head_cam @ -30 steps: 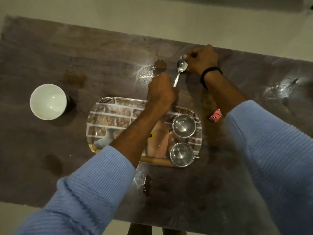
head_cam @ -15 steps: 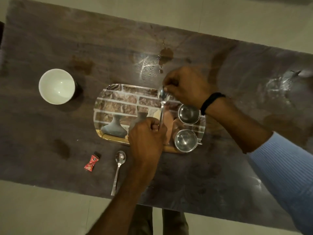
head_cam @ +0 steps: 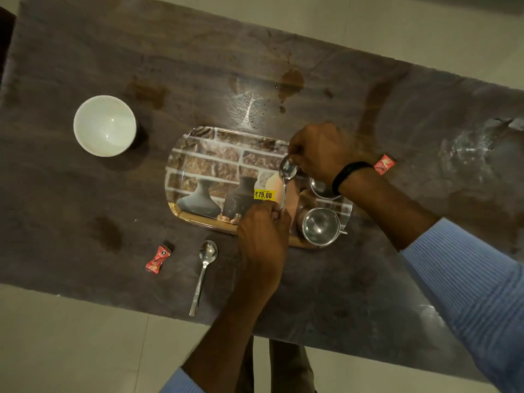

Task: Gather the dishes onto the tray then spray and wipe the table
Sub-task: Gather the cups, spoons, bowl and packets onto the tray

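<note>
A printed tray (head_cam: 204, 165) lies in the middle of the dark table (head_cam: 368, 279). Over its right half I hold a steel spoon (head_cam: 285, 177): my left hand (head_cam: 262, 236) grips the handle end and my right hand (head_cam: 320, 150) pinches the bowl end. Two steel cups stand on the tray's right side, one (head_cam: 321, 226) in plain sight, the other (head_cam: 321, 190) partly under my right wrist. A second spoon (head_cam: 202, 272) lies on the table below the tray. A white bowl (head_cam: 104, 125) stands at the left.
Two red candy wrappers lie on the table, one (head_cam: 158, 259) left of the loose spoon, one (head_cam: 384, 164) beside my right wrist. Brown stains (head_cam: 290, 82) mark the surface behind the tray and at the left. The table's near edge runs just below the loose spoon.
Both hands have brought the spoon from the far side of the table back over the tray's right half. The view has shifted, bringing the second spoon and left wrapper into sight.
</note>
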### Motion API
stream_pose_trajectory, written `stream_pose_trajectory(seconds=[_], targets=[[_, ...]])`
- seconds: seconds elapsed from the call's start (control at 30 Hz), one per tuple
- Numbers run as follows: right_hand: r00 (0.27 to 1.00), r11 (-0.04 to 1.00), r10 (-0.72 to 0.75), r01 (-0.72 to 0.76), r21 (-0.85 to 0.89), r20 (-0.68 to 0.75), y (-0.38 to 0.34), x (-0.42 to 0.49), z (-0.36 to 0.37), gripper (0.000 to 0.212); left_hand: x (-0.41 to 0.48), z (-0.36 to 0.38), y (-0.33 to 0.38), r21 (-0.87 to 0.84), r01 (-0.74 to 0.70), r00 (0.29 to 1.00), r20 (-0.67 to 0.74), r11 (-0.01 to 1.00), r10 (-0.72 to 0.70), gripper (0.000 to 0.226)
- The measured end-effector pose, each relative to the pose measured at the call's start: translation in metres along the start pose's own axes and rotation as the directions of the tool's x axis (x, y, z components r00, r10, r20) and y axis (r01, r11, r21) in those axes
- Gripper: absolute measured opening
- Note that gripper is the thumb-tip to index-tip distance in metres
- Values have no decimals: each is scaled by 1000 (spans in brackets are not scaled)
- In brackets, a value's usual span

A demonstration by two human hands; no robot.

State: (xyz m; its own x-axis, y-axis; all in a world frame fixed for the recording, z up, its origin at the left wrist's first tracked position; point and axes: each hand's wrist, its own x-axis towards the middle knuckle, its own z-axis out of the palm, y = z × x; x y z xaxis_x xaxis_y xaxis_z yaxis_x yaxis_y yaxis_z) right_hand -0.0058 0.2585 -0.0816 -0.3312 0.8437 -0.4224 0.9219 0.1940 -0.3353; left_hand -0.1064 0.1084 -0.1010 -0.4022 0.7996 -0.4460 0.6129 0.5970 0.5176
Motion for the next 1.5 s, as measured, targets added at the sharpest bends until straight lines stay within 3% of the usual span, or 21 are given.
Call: stream_pose_trajectory(seconds=[0.87,0.97,1.07,1.13,1.23,1.37,1.5], targets=[[999,998,-16,14,-57,-49,2,-8,0,19,-6,-5,-11,-37,-112,994,10,993,112,19],[993,1000,-9,7,-10,-120,-10,-20,-10,18,-22,-28,-29,-41,-132,990,-63,990,129,16],[987,992,3,17,128,-159,-43,-45,-13,19,-40,-56,-58,-36,-47,983,-181,998,39,13],[994,966,4,24,256,-108,-71,-62,-2,16,-51,-70,-78,-46,8,972,-233,999,-19,12],[995,942,-58,26,333,85,-109,-79,39,16,-69,-83,-112,-55,145,965,-213,988,-154,18],[970,975,-80,28,220,231,-138,-89,94,16,-84,-77,-142,-12,207,970,-130,978,-207,25],[970,990,-82,53,130,229,-146,-94,117,17,-88,-68,-150,-52,212,968,-129,976,-217,23]])
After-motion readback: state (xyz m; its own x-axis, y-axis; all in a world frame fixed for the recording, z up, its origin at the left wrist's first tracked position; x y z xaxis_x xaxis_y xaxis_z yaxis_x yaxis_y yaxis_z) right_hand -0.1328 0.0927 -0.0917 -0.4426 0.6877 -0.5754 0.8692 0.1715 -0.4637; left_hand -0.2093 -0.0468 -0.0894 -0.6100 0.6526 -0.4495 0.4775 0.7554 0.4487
